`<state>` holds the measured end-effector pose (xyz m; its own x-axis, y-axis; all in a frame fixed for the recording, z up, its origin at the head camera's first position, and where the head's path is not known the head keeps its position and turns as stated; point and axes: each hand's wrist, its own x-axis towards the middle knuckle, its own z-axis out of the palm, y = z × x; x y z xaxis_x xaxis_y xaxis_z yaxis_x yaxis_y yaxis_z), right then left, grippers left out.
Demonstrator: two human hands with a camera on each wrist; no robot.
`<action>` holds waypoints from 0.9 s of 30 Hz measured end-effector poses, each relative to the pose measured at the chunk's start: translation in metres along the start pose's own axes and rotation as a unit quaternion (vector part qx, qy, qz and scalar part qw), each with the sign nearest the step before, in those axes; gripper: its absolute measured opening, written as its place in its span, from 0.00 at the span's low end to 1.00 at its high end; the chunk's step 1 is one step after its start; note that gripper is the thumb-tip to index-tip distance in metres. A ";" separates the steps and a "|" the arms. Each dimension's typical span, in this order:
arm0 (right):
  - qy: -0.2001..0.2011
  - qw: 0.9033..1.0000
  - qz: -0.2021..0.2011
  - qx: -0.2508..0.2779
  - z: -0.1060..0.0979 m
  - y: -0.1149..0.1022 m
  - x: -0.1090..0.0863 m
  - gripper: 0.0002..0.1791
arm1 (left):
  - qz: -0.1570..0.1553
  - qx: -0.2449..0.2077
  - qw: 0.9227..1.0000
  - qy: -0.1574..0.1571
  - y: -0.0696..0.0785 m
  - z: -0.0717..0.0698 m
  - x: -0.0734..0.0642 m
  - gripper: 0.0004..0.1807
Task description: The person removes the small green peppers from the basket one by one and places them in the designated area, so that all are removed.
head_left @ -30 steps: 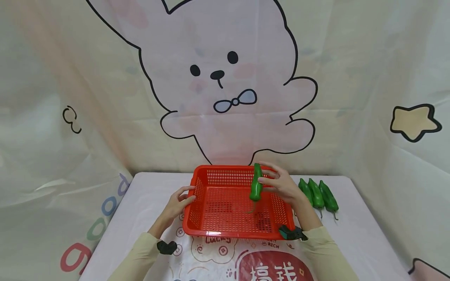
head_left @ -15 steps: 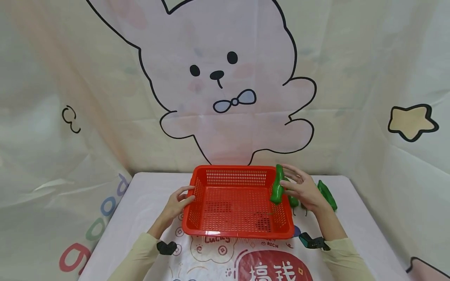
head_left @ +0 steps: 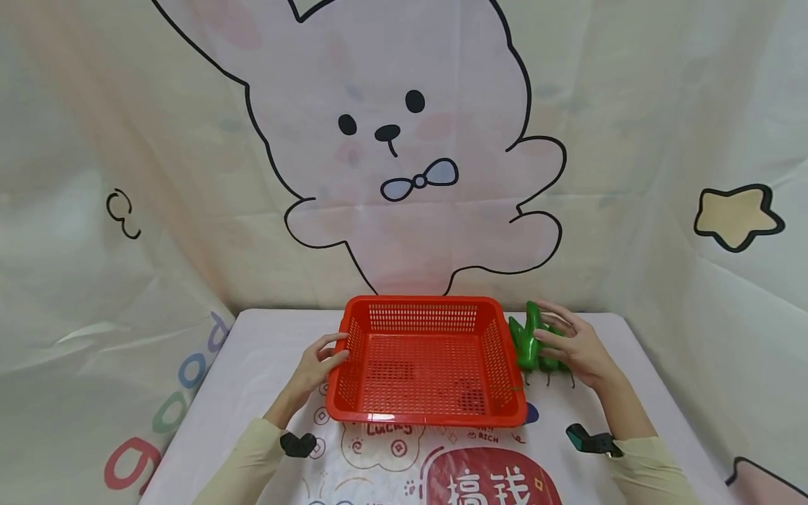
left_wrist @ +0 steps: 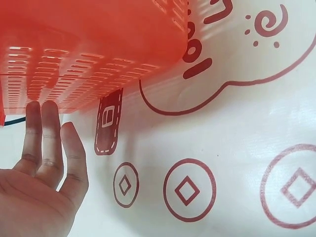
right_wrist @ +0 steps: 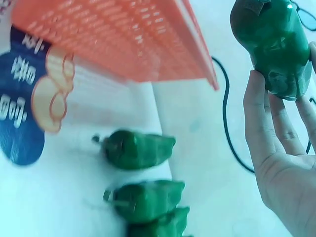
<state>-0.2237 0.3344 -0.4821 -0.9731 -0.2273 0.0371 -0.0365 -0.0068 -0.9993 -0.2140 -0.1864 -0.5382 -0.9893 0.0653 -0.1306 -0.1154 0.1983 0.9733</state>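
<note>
A long green pepper (head_left: 532, 340) hangs upright from my right hand (head_left: 577, 351), pinched between thumb and fingers just beyond the basket's right rim. In the right wrist view the held pepper (right_wrist: 276, 44) is above the fingertips. Three more green peppers lie on the table below; in that view one pepper (right_wrist: 138, 149) lies apart from the other two. My left hand (head_left: 312, 368) touches the left rim of the red plastic basket (head_left: 426, 421). Straight fingers of the left hand (left_wrist: 49, 163) reach the basket's slotted outer wall in the left wrist view; its thumb is hidden there.
A white printed cloth (head_left: 284, 330) covers the table under the basket. Fabric printed with a cartoon bear (head_left: 404, 210) hangs right behind the table, and more fabric stands at both sides. A dark cable (right_wrist: 226, 108) runs beyond the table edge in the right wrist view.
My right hand has carried the pepper rightward from over the basket to outside its right rim, above the other peppers. My left hand and the basket have stayed put.
</note>
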 end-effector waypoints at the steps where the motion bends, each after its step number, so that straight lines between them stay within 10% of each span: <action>1: 0.002 1.000 0.000 -0.004 -0.003 0.001 -0.001 0.33 | 0.001 0.001 1.000 0.000 -0.001 0.000 0.000 0.25; 27: 0.010 0.989 -0.009 -0.145 -0.065 0.022 -0.020 0.35 | -0.004 -0.010 1.000 -0.005 -0.003 -0.001 0.001 0.25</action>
<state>-0.2200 0.4019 -0.5052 -0.9757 -0.2114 0.0585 -0.1156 0.2690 -0.9562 -0.2151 -0.1875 -0.5412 -0.9874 0.0742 -0.1399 -0.1247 0.1797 0.9758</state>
